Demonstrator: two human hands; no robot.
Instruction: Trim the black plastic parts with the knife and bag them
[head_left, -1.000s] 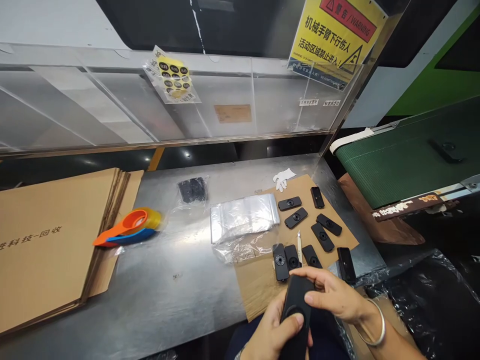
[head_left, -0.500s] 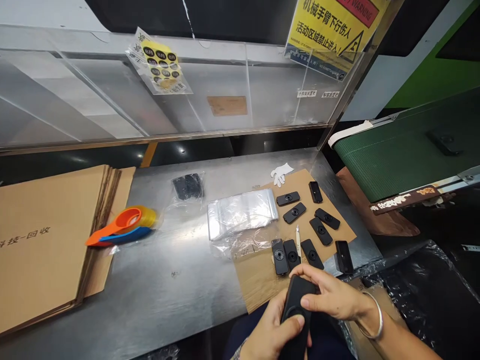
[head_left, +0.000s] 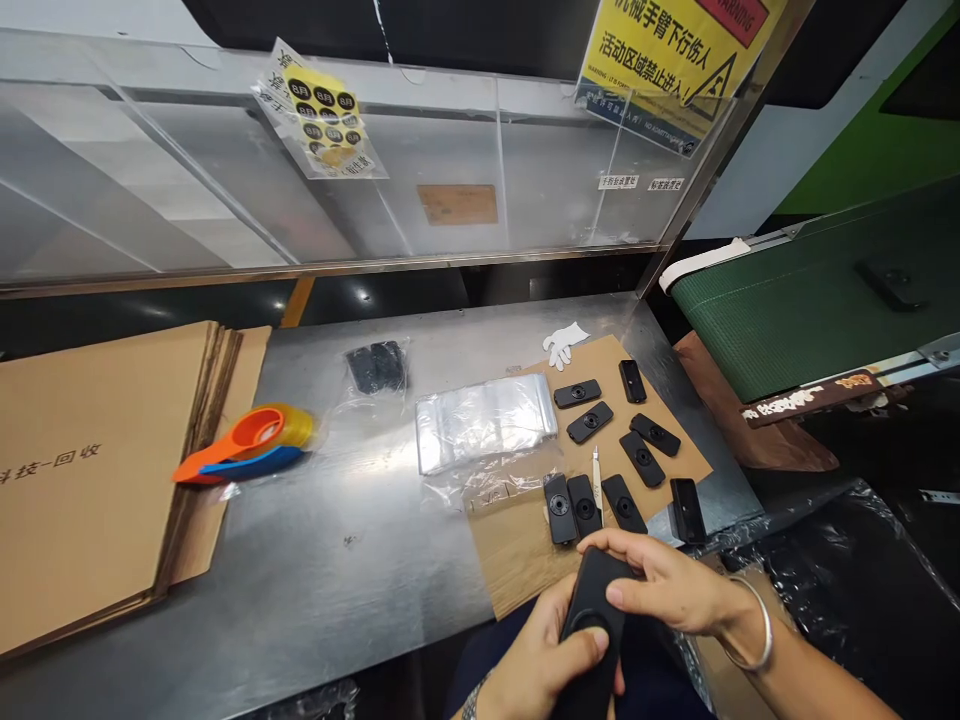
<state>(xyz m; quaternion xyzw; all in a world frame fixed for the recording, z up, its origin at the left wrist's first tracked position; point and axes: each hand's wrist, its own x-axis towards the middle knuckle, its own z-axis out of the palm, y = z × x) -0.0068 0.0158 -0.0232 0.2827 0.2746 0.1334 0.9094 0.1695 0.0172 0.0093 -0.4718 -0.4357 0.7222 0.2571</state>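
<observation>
Both hands hold one black plastic casing [head_left: 598,610], long and rounded at its corners, in front of my lap at the bottom of the view. My left hand [head_left: 536,645] is wrapped round its lower part, the thumb pressing on the round recess. Closed over the upper right edge is my right hand [head_left: 664,590], thumb on the face and fingers at the top end. Just beyond lie similar black casings [head_left: 559,508] in a row, with a slim craft knife [head_left: 597,480] among them. Several more casings [head_left: 641,458] are spread on a brown cardboard sheet [head_left: 517,570].
Clear plastic bags [head_left: 484,425] lie left of the casings, near a white glove [head_left: 564,345] and a bagged black item [head_left: 376,367]. An orange tape dispenser [head_left: 255,440] sits by stacked cardboard [head_left: 90,480]. On the right, a green conveyor belt [head_left: 787,300] carries another black part.
My head view has shifted slightly. Both hands keep their hold on the casing, and the right thumb has moved very slightly; the things on the table stay in place.
</observation>
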